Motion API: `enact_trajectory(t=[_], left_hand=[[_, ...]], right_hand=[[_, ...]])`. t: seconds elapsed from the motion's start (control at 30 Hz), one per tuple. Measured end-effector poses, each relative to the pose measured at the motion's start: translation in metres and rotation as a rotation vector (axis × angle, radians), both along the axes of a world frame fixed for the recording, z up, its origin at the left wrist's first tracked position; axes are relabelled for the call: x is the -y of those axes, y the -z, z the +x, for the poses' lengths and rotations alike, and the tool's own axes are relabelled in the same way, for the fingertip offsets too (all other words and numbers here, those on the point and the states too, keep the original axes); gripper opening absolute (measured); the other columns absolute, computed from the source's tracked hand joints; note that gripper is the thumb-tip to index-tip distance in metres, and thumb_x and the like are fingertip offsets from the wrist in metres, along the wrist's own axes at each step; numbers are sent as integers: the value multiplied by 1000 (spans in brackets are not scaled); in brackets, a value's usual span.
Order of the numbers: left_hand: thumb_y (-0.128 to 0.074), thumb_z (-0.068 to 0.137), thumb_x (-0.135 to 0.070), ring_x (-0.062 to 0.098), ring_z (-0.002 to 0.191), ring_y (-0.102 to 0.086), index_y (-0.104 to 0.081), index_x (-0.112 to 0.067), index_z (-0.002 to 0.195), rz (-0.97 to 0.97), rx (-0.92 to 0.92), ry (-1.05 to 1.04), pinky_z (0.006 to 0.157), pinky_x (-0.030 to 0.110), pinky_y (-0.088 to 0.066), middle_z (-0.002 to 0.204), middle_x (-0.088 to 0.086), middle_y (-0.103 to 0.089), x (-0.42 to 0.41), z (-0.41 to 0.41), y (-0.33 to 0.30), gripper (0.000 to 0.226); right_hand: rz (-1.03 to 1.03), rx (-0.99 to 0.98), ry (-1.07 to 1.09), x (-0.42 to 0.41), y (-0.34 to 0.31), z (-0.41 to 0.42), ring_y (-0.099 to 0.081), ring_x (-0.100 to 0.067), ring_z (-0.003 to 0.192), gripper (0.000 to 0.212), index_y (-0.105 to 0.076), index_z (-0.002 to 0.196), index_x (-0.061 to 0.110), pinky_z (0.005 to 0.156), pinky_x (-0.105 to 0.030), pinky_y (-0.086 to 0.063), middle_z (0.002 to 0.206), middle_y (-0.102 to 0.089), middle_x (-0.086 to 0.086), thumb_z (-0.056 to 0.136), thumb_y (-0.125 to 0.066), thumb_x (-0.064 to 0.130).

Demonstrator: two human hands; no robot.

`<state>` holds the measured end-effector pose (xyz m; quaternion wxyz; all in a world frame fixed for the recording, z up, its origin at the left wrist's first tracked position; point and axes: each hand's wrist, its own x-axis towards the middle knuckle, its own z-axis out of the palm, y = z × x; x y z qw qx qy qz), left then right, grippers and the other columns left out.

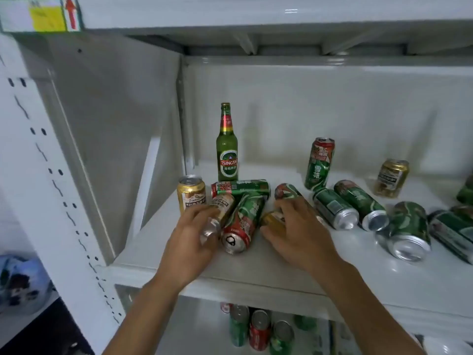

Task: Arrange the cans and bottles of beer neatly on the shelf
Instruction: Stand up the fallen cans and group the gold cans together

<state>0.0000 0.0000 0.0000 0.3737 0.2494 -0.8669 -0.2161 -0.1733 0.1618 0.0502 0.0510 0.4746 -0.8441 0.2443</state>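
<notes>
Two hands [188,242] [299,231] gripping cans near shelf [256,280] edge.

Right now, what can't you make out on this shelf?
- Gold can under the right hand: mostly covered by fingers.
- Can in the left hand: its near end is motion-blurred.
- Cans at far right: cut off by the frame edge.
- Lower-shelf cans: partly hidden by the shelf, blurred.
</notes>
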Motion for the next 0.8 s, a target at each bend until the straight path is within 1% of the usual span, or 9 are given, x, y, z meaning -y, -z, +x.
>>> enact_trajectory(t=[0.07,0.17,0.3,0.37,0.47,0.53,0.63,0.73,0.8], left_hand=[[-80,80,-14,22,123,-60,-63,-25,135,-76,69,-8,96,35,-53,145,-6,-52,10,-2,1,59],[-81,78,-24,24,118,-63,-57,-32,137,-168,171,-43,86,44,-60,146,-9,-51,16,-1,1,64],[-88,68,-32,25,112,-66,-57,-31,133,-315,240,-84,65,42,-60,138,-6,-57,16,0,0,72],[-89,67,-32,27,112,-66,-58,-29,131,-335,249,-103,60,41,-59,135,-4,-59,17,-2,0,72],[-90,67,-26,31,110,-66,-60,-25,129,-355,237,-118,60,44,-60,133,0,-60,20,-7,3,69],[-90,66,-24,35,110,-66,-62,-21,127,-350,216,-101,62,46,-61,132,4,-61,20,-10,6,68],[-91,67,-26,36,112,-64,-65,-18,126,-340,169,-96,66,47,-62,130,6,-62,21,-12,4,65],[-91,65,-26,35,109,-63,-67,-17,126,-321,88,-67,72,49,-62,128,7,-64,23,-8,-4,66],[-84,67,-30,34,105,-64,-67,-19,126,-301,41,-45,75,46,-61,126,6,-65,24,-2,-13,62]], right_hand=[[35,8,31,8,2,0,-45,-28,131,59,-41,140,30,94,-42,-49,144,-40,-1,90,-60,54],[119,5,65,12,5,0,-42,-28,135,67,-36,146,31,98,-44,-48,149,-38,-1,88,-61,53],[203,-41,116,17,5,1,-40,-31,136,75,-32,149,29,100,-46,-46,149,-39,-3,85,-63,53],[237,-70,132,18,6,2,-41,-30,134,79,-33,149,27,100,-46,-47,147,-43,-4,82,-65,56],[266,-117,142,20,8,1,-43,-29,130,72,-41,141,27,98,-44,-49,140,-51,-2,80,-66,55],[239,-132,143,19,7,1,-46,-29,127,60,-47,135,27,94,-42,-50,134,-56,1,82,-63,51],[175,-130,134,15,6,1,-50,-28,123,51,-52,129,28,89,-41,-51,128,-61,3,82,-60,45],[84,-112,142,10,6,-1,-54,-28,118,54,-52,128,28,81,-40,-52,121,-64,4,77,-64,43],[-28,-121,171,5,3,-1,-56,-25,115,60,-48,132,32,74,-37,-49,118,-64,6,77,-68,45]])
